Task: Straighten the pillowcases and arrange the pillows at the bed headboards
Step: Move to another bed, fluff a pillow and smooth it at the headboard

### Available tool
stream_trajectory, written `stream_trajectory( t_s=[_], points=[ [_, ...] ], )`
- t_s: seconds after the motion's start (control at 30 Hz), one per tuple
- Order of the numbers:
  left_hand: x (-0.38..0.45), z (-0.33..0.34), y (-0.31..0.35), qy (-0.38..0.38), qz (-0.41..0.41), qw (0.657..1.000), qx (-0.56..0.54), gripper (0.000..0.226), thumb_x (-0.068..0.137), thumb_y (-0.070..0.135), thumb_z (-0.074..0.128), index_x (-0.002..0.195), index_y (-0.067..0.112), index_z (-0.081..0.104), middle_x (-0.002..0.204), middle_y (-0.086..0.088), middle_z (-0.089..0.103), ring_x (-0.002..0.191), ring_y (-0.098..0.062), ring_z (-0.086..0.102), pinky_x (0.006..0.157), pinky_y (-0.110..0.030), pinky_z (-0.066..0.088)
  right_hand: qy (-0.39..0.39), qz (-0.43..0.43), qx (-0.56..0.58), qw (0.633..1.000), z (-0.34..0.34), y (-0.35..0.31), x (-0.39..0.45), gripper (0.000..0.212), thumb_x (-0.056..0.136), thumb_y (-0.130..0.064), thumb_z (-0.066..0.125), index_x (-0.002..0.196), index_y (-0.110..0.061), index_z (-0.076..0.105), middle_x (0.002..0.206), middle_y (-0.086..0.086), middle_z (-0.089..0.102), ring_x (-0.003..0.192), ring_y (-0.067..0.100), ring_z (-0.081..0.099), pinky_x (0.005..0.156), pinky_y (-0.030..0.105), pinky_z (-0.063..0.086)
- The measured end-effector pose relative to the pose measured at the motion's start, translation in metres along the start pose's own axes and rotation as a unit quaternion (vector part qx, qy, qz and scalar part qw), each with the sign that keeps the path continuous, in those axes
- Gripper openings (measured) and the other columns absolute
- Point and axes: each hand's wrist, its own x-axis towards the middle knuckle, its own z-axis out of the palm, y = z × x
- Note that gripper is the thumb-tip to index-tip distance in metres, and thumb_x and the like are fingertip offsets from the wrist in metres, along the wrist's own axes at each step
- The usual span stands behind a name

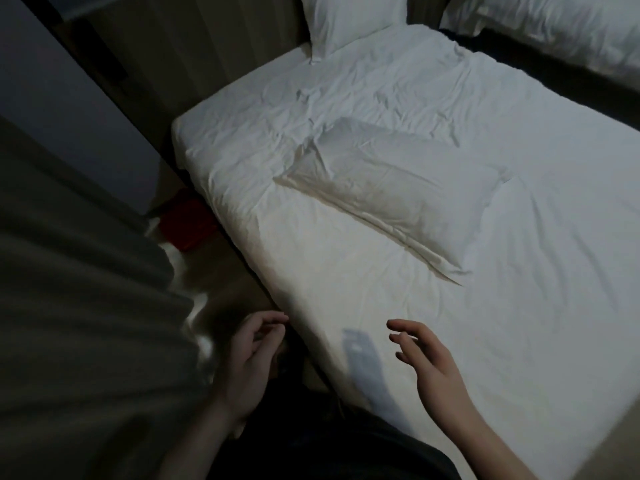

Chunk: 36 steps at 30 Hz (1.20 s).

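A white pillow lies flat and slanted in the middle of the white bed, its case creased with a loose flap along the near edge. A second white pillow leans upright at the headboard end. My left hand hovers beside the bed's near corner, fingers loosely curled and holding nothing. My right hand hovers over the sheet near the foot, fingers spread and empty. Both hands are well short of the middle pillow.
A grey curtain hangs along the left. A red object sits on the floor beside the bed. A second bed with white bedding stands at the top right across a dark gap.
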Motion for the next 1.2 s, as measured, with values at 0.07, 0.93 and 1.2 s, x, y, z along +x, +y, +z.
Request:
stream_trajectory(
  t_s=[0.07, 0.93, 1.2],
  points=[
    [0.036, -0.006, 0.005, -0.027, 0.0, 1.0, 0.014, 0.019, 0.09, 0.032, 0.062, 0.104, 0.031, 0.075, 0.107, 0.003, 0.075, 0.103, -0.011, 0.07, 0.086, -0.018, 0.053, 0.018, 0.004, 0.011, 1.0, 0.012, -0.009, 0.018, 0.025, 0.106, -0.023, 0.055, 0.112, -0.039, 0.073, 0.117, -0.012, 0.073, 0.119, 0.01, 0.066, 0.108, 0.054, 0.049],
    [0.605, 0.061, -0.034, -0.236, -0.144, 0.929, 0.246, 0.025, 0.09, 0.049, 0.064, 0.097, 0.025, 0.067, 0.108, -0.003, 0.071, 0.109, -0.028, 0.068, 0.091, -0.04, 0.052, 0.241, 0.127, 0.058, 0.96, 0.133, -0.032, 0.391, 0.015, 0.103, -0.035, 0.059, 0.111, -0.038, 0.071, 0.112, -0.02, 0.071, 0.114, 0.007, 0.065, 0.104, 0.047, 0.053],
    [0.687, 0.142, -0.085, -0.258, -0.316, 0.88, 0.243, 0.078, 0.066, 0.09, 0.055, 0.114, 0.03, 0.063, 0.113, 0.004, 0.063, 0.1, -0.022, 0.065, 0.09, -0.038, 0.051, 0.246, 0.168, 0.009, 0.954, 0.1, 0.029, 0.485, 0.016, 0.1, -0.041, 0.061, 0.11, -0.032, 0.07, 0.114, -0.015, 0.071, 0.111, 0.009, 0.066, 0.102, 0.046, 0.054]
  ],
)
